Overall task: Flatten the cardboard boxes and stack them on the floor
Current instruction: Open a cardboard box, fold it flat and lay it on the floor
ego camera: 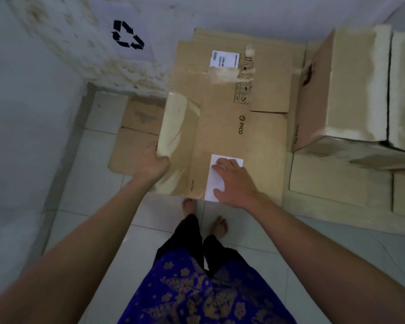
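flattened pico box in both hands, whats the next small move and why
Probably lower it flat onto the flattened cardboard already on the floor. The left hand grips its taped edge, the right hand presses flat on its white label, and it sits over that stack.

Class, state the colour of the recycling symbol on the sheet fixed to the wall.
Black, on a white sheet; the head view shows the recycling symbol clearly.

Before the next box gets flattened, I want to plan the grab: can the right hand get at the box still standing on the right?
Probably yes. The right hand lies flat on the flattened box, and nothing shows between it and the standing box to its right. It would have to lift off first.
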Demonstrator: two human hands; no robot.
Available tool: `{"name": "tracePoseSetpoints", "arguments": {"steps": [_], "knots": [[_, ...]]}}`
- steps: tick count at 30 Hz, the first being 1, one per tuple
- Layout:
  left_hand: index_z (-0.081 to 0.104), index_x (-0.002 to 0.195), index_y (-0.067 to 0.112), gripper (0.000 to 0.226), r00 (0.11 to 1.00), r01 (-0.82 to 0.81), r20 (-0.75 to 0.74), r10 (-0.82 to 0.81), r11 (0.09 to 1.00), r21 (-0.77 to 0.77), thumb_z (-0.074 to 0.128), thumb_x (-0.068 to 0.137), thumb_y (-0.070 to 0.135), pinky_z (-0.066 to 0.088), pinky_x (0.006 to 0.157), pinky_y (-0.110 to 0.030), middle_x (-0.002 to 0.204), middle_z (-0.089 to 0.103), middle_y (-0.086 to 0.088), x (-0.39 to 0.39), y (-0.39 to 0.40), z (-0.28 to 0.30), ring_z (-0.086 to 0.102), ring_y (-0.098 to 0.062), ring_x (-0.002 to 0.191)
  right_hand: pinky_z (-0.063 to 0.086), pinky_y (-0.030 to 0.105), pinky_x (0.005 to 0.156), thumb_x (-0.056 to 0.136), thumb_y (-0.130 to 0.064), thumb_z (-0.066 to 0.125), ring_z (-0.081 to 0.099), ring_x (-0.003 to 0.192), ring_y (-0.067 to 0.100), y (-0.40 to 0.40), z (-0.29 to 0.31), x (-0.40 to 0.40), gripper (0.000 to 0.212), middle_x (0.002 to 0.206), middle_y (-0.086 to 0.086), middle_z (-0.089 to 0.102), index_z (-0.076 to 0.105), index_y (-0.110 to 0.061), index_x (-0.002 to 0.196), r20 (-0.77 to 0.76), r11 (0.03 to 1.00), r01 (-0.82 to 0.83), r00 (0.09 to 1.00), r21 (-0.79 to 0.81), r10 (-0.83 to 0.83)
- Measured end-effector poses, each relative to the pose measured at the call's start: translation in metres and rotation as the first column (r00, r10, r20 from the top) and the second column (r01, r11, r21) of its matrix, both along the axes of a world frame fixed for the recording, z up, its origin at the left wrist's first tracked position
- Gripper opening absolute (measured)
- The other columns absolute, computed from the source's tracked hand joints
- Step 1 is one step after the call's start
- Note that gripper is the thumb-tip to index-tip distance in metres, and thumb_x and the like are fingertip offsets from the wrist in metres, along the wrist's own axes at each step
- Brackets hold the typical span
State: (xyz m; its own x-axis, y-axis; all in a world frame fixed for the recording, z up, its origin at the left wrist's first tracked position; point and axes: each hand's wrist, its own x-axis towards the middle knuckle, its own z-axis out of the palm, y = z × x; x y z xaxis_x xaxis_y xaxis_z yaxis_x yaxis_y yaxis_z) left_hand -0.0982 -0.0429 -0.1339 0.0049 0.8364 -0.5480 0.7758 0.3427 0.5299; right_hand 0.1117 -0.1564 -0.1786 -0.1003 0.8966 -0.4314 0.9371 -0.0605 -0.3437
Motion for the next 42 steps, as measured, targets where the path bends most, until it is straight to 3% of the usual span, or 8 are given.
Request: {"name": "tracePoseSetpoints", "arguments": {"steps": [4, 7, 13, 20, 25, 29, 35, 42], "knots": [[0.034, 0.145, 0.002, 0.073, 0.986, 0.139, -0.094, -0.136, 0.99, 0.024, 0.061, 0.081, 0.026, 0.049, 0.087, -0.036, 0.128, 0.056, -0.014, 0.023, 0.042, -0.002, 0.058, -0.034, 0.112, 0.041, 0.041, 0.102, 0.092, -0.028, 0.059, 0.037, 0.133, 0.027, 0.044, 0.004, 0.018, 0.058, 0.146, 0.006, 0.039, 0.043, -0.013, 0.145, -0.096, 0.975, 0.22, 0.971, 0.003, -0.219], [-0.002, 0.153, -0.003, 0.094, 0.932, 0.284, -0.247, -0.265, 0.958, 0.044, 0.06, 0.088, 0.024, 0.028, 0.116, -0.045, 0.16, 0.015, -0.023, 0.049, 0.079, -0.01, 0.023, -0.04, 0.145, 0.043, 0.042, 0.1, 0.092, -0.023, 0.055, 0.037, 0.132, 0.029, 0.08, 0.001, 0.043, 0.051, 0.144, 0.008, 0.04, 0.043, -0.012, 0.141, 0.005, 0.97, 0.243, 0.97, 0.019, -0.243], [0.006, 0.156, 0.015, 0.085, 0.857, 0.406, -0.382, -0.346, 0.91, 0.088, 0.059, 0.091, 0.027, 0.008, 0.119, -0.054, 0.164, -0.01, -0.014, 0.094, 0.147, -0.03, -0.007, -0.035, 0.151, 0.04, 0.043, 0.097, 0.074, -0.033, 0.072, 0.037, 0.124, 0.027, 0.134, -0.005, 0.097, 0.052, 0.129, 0.004, 0.037, 0.053, -0.021, 0.12, 0.194, 0.886, 0.427, 0.867, 0.181, -0.458], [-0.004, 0.156, 0.028, 0.116, 0.933, 0.274, -0.222, -0.284, 0.959, -0.075, 0.077, 0.075, 0.046, 0.029, 0.114, -0.053, 0.161, 0.0, -0.021, 0.095, 0.174, -0.063, 0.014, -0.043, 0.147, 0.04, 0.046, 0.104, 0.021, -0.072, 0.083, 0.03, 0.127, 0.037, 0.143, -0.015, 0.124, 0.127, 0.138, 0.02, 0.03, 0.032, -0.024, 0.127, 0.195, 0.58, 0.814, 0.564, 0.03, -0.803], [0.005, 0.155, 0.027, 0.128, 0.979, 0.192, -0.077, -0.187, 0.98, 0.061, 0.089, 0.06, 0.041, 0.043, 0.104, -0.05, 0.149, 0.038, -0.016, 0.086, 0.177, -0.063, 0.044, -0.037, 0.133, 0.04, 0.039, 0.089, 0.022, -0.065, 0.089, 0.038, 0.113, 0.032, 0.15, -0.008, 0.129, 0.122, 0.118, 0.016, 0.045, 0.031, -0.024, 0.121, 0.188, 0.59, 0.808, 0.579, 0.003, -0.794], [0.017, 0.151, 0.025, 0.117, 0.985, 0.17, -0.05, -0.163, 0.958, 0.231, 0.081, 0.056, 0.052, 0.051, 0.094, -0.051, 0.133, 0.054, -0.012, 0.082, 0.176, -0.057, 0.055, -0.036, 0.121, 0.047, 0.036, 0.083, 0.059, -0.028, 0.082, 0.049, 0.108, 0.036, 0.151, 0.01, 0.136, 0.082, 0.121, 0.014, 0.041, 0.031, -0.031, 0.124, 0.008, 0.442, 0.895, 0.442, 0.063, -0.897], [0.024, 0.15, 0.014, 0.067, 0.966, 0.226, -0.193, -0.17, 0.92, 0.321, 0.054, 0.09, 0.016, 0.051, 0.071, -0.038, 0.109, 0.064, -0.012, 0.103, 0.165, -0.029, 0.065, -0.032, 0.09, 0.053, 0.041, 0.084, 0.089, -0.006, 0.056, 0.062, 0.092, 0.035, 0.152, 0.036, 0.117, 0.072, 0.123, 0.013, 0.053, 0.032, -0.027, 0.154, -0.085, 0.604, 0.747, 0.645, 0.276, -0.759], [-0.003, 0.156, 0.024, 0.095, 0.928, 0.336, -0.267, -0.26, 0.894, 0.296, 0.056, 0.087, -0.003, 0.055, 0.082, -0.05, 0.132, 0.057, -0.016, 0.107, 0.149, 0.021, 0.063, -0.034, 0.102, 0.053, 0.043, 0.086, 0.088, -0.004, 0.057, 0.063, 0.093, 0.033, 0.144, 0.063, 0.101, 0.072, 0.119, 0.013, 0.056, 0.033, -0.02, 0.155, -0.139, 0.639, 0.715, 0.69, 0.283, -0.711]]}}
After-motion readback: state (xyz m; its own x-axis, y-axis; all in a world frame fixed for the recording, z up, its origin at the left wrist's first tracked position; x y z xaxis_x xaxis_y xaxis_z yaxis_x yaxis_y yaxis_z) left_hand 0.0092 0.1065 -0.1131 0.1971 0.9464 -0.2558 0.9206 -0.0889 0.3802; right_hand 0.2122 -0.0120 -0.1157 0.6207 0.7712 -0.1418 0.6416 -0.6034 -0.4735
